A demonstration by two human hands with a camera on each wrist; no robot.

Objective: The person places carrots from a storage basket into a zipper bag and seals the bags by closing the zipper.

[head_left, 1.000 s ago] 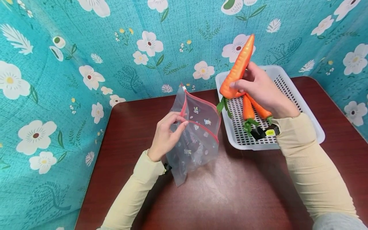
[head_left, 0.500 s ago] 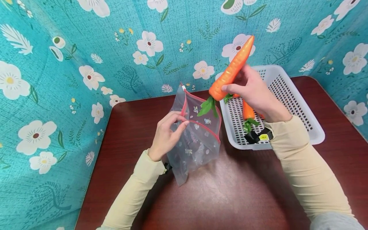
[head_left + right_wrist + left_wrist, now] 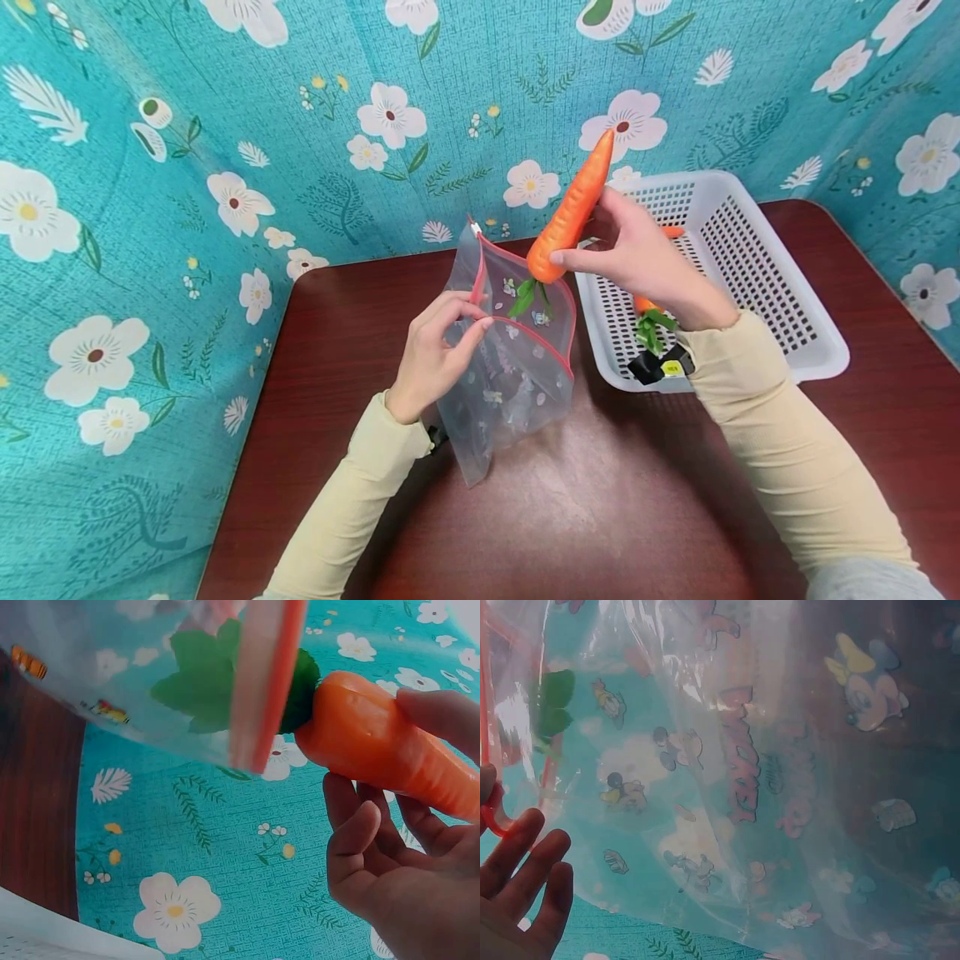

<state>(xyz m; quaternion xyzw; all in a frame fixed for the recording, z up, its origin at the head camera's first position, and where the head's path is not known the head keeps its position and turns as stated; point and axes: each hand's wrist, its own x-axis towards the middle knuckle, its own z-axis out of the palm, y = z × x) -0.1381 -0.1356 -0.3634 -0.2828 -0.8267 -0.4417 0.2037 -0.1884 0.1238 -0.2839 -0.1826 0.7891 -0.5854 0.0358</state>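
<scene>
My left hand [image 3: 435,350] pinches the red-edged rim of a clear zip bag [image 3: 517,392] printed with cartoon figures, keeping its mouth spread. A white slider shows at the bag's far corner. My right hand [image 3: 645,250] grips an orange carrot [image 3: 572,212] between thumb and fingers, its tip pointing up and its leafy end down. In the right wrist view the green leaves [image 3: 199,679] show through the bag's wall, inside the mouth, while the carrot's orange body [image 3: 367,727] is outside the red edge. Leaves [image 3: 555,701] also show through the plastic in the left wrist view.
A white perforated basket [image 3: 813,358] stands on the right of the dark red table [image 3: 600,517]. More carrots lie in it, among them a carrot with green leaves [image 3: 652,332], partly hidden by my right arm. A teal floral cloth [image 3: 450,100] hangs behind the table.
My right hand has carried the carrot left and down from over the basket to the bag's mouth, its leaves now inside the opening. The left hand and bag have hardly moved.
</scene>
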